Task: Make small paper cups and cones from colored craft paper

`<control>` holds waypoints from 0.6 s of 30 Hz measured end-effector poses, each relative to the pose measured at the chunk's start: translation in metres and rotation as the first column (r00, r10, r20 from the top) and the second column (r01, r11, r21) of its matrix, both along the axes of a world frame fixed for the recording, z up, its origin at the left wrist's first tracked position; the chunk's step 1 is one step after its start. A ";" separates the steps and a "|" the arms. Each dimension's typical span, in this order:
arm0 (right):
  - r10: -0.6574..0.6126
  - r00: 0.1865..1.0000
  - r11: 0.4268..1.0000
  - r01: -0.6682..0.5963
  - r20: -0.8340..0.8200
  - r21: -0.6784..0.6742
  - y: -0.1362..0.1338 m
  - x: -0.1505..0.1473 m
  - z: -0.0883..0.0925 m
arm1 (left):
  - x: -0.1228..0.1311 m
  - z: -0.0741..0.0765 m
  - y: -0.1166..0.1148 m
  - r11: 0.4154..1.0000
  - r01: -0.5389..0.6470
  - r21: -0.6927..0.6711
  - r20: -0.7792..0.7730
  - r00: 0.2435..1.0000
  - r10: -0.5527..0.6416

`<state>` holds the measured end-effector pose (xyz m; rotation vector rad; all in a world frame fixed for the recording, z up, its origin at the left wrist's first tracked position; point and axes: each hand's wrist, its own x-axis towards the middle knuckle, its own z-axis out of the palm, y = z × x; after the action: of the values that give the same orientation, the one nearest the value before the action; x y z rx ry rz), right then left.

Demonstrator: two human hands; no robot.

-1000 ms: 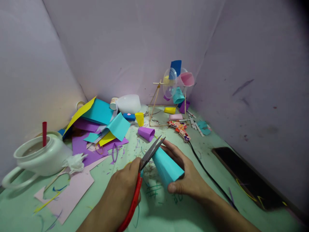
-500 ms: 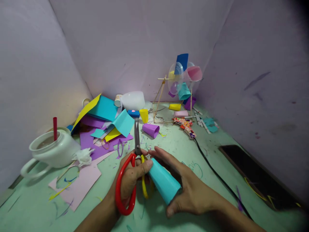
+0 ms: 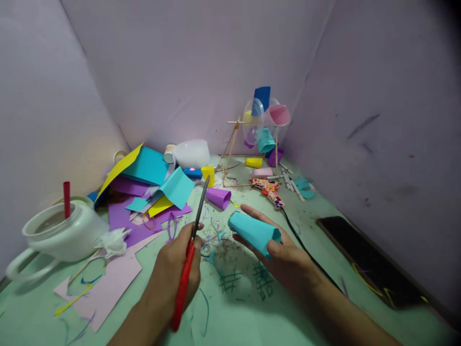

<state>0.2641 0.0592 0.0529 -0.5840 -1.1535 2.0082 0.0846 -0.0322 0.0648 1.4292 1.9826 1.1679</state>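
Note:
My left hand point(image 3: 177, 269) is closed around a pair of scissors point(image 3: 184, 283) with red handles, the blades pointing away from me and looking closed. In my right hand point(image 3: 284, 254) lies a turquoise paper cup point(image 3: 254, 231), tilted on its side, its wider end toward my thumb. Fingers of that hand pass behind and under the cup. Cup and scissors are apart. Just beyond them a purple paper cup point(image 3: 218, 198) rests on its side, near a small yellow paper cup point(image 3: 208, 176).
A white teapot point(image 3: 77, 235) stands left, beside coloured paper sheets point(image 3: 147, 166). At the back is a stick frame point(image 3: 232, 149) carrying a wheel with paper cups. A patterned glue gun point(image 3: 268, 189) trails a black cord. A phone point(image 3: 363, 259) lies right.
My right hand has drawn the turquoise cup away from the scissors and turned it more level. My left hand has rotated the scissors edge-on. The view has shifted slightly right.

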 end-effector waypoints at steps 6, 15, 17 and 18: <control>-0.030 1.000 0.999 0.030 0.003 0.042 0.002 0.002 -0.005 | -0.004 -0.004 -0.004 0.973 0.217 -0.074 -0.167 0.960 -0.226; 0.043 0.996 0.982 -0.026 -0.084 0.190 0.002 -0.004 -0.014 | 0.011 0.003 -0.002 0.956 0.180 -0.232 -0.243 0.941 -0.236; 0.051 0.996 0.975 -0.033 -0.079 0.219 0.002 -0.004 -0.014 | 0.011 0.003 -0.002 0.956 0.172 -0.237 -0.249 0.941 -0.230; 0.058 0.995 0.971 -0.038 -0.076 0.237 0.003 -0.004 -0.014 | 0.011 0.003 -0.002 0.956 0.173 -0.236 -0.249 0.940 -0.232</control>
<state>0.2603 0.0618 0.0385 -0.3528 -1.3425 1.8808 0.0952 -0.0339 0.0679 1.7081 2.0054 0.6760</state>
